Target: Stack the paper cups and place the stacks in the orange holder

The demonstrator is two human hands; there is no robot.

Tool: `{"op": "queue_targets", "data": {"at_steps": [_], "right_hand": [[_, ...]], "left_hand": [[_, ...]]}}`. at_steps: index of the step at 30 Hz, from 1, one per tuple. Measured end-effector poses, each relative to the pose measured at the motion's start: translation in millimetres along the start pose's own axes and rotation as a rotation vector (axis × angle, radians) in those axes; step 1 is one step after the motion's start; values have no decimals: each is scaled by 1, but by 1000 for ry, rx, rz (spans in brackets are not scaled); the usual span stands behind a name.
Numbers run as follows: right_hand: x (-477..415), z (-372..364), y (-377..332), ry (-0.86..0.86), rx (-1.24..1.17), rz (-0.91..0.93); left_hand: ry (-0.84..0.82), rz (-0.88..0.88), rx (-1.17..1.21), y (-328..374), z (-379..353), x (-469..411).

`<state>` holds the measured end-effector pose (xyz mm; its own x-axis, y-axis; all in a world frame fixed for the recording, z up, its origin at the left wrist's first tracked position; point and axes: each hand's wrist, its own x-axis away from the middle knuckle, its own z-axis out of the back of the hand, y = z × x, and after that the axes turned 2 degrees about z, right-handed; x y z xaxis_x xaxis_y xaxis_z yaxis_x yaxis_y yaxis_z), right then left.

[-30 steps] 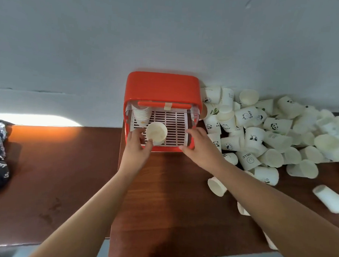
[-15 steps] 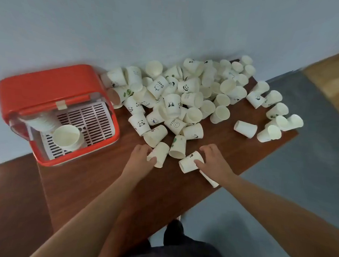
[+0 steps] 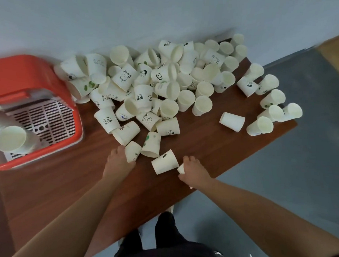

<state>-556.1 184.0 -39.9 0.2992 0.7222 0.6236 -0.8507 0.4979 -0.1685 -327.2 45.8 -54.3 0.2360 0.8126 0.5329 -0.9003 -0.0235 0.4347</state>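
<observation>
Several loose white paper cups (image 3: 166, 83) lie piled on the brown table (image 3: 199, 141), some printed with pandas or words. The orange holder (image 3: 50, 80) stands at the left with a white slatted tray, and a stack of cups (image 3: 10, 141) lies inside it. My left hand (image 3: 116, 162) curls round a cup (image 3: 133, 155) at the near edge of the pile. My right hand (image 3: 195, 171) lies over another cup (image 3: 181, 168) on its side at the table's front edge and grips it; most of that cup is hidden. A third cup (image 3: 164, 164) lies between my hands.
The grey wall (image 3: 130, 19) runs right behind the pile and the holder. The table's right corner (image 3: 295, 124) holds a few scattered cups close to the edge. Grey floor (image 3: 279, 181) lies beyond the front edge, and my legs (image 3: 166, 235) stand below.
My hands left the orange holder, where the left one held a cup stack, and moved right to the loose cups. In the last half second they barely shifted.
</observation>
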Motion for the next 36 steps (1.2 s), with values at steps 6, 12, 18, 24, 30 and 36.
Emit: {"op": "queue_targets", "data": {"at_steps": [6, 12, 18, 24, 30, 36], "right_hand": [[-20, 45, 16, 24, -95, 61], [-29, 125, -7, 115, -95, 187], [-19, 172, -77, 229, -129, 404], [1, 185, -169, 185, -108, 617], [24, 188, -267, 148, -81, 815], [22, 176, -354, 113, -273, 745]], "left_hand": [[38, 71, 95, 5, 5, 9], [76, 98, 173, 14, 31, 28], [224, 71, 327, 14, 80, 48], [465, 106, 464, -14, 147, 73], [642, 184, 534, -69, 219, 97], [685, 251, 497, -138, 271, 102]]}}
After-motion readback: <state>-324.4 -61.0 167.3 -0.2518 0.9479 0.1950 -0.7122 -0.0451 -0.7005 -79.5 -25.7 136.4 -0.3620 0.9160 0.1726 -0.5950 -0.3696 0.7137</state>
